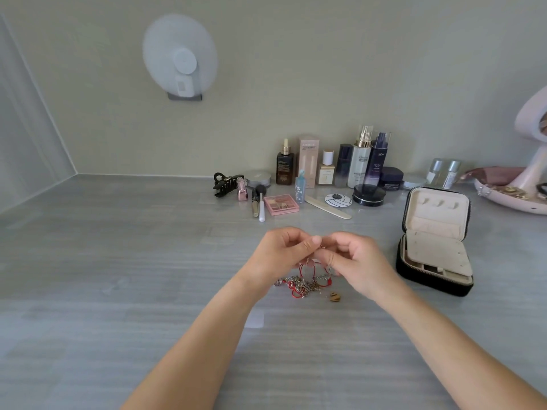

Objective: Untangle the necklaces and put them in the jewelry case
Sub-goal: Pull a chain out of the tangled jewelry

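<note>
left hand: we see the left hand [278, 253] raised just over the table [118, 261], fingers curled in, with thumb and forefinger pressed together on a thin strand of the necklaces.
right hand: the right hand [355, 261] is just beside the left, their fingertips almost meeting. its fingers are also curled and pinch the same bunch of strands.
necklaces: the necklaces [302, 284] are one tangle of red cord and silver chain. most of it lies on the table below and between the hands, and a few loops rise to the fingertips. we cannot tell how many pieces there are.
pendant: a small brown pendant [334, 296] rests on the table at the tangle's right edge.
case: the case [435, 247] stands open to the right of the hands, apart from the tangle. it is black outside and cream inside, with the lid upright and a cream flap lying over the base.
bottles: a row of bottles [359, 161] and jars lines the wall behind the hands.
in front of them: a black clip [226, 184], a pink palette [281, 204] and a pale file [327, 206].
wall: a white fan [180, 57] hangs at upper left.
far right: a pink stand [532, 170] with a dish base.
</note>
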